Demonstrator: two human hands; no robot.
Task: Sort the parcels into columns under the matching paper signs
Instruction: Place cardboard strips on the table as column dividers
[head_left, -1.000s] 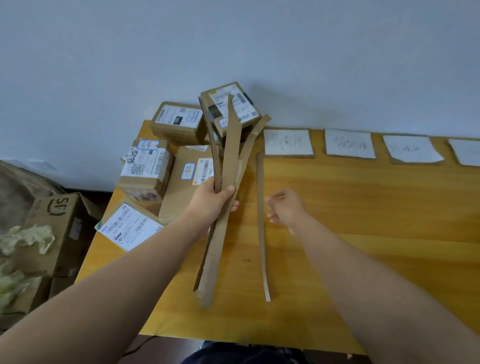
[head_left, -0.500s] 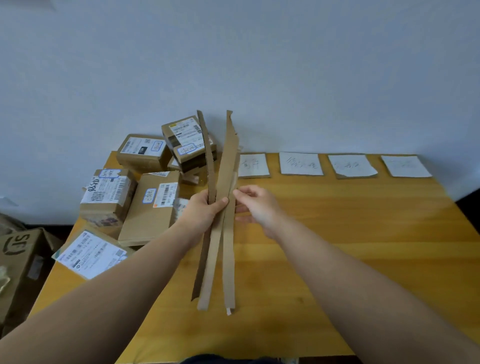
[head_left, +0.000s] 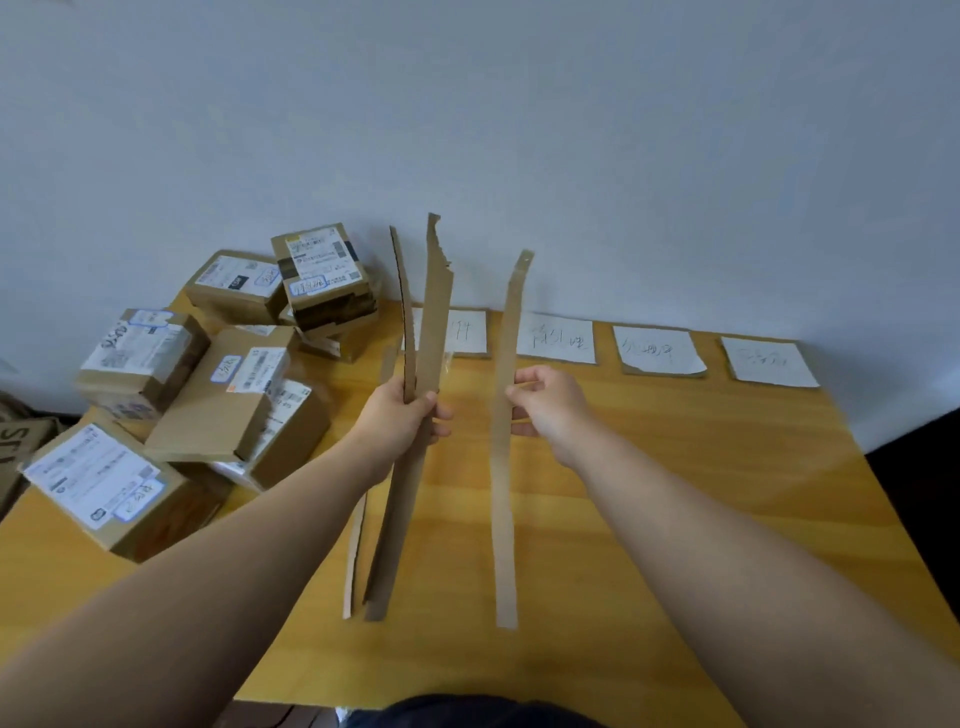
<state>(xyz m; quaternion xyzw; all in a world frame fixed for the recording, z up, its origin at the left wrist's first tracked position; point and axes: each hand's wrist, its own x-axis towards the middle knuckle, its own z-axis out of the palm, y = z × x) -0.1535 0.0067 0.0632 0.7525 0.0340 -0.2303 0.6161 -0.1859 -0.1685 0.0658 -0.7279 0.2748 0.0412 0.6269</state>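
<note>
Pale grey-blue wall (head_left: 571, 130) rises behind a yellow wooden bench (head_left: 701, 493), and along the bench's far edge lie four white paper signs on torn cardboard backing: the first sign (head_left: 467, 332), partly hidden behind held strips, the second sign (head_left: 558, 340), the third sign (head_left: 657, 351) and the fourth sign (head_left: 769, 361). Each bears a few handwritten characters in thin pen, too faint to read. No parcel lies under any sign. The brown cardboard parcels (head_left: 223, 395) are all heaped at the bench's far left corner, some tilted and leaning on each other, with one tape-wrapped parcel (head_left: 322, 275) on top against the wall. They carry white shipping labels with barcodes and small print, and blue-bordered stickers with handwritten marks, none of it legible. A brown carton (head_left: 21, 441) sits below the bench at the left edge, its large black letters cut off by the frame. The left hand (head_left: 402, 415) has its fingers clenched round a bundle of long brown cardboard strips (head_left: 434, 322), held nearly upright with ragged tops against the wall. The right hand (head_left: 545, 402), just beside it, pinches a single long narrow cardboard strip (head_left: 504, 519) between thumb and fingers, apart from the bundle. Whether the strips' lower ends touch the bench cannot be told. Dark clothing (head_left: 467, 714) shows at the bottom edge.
</note>
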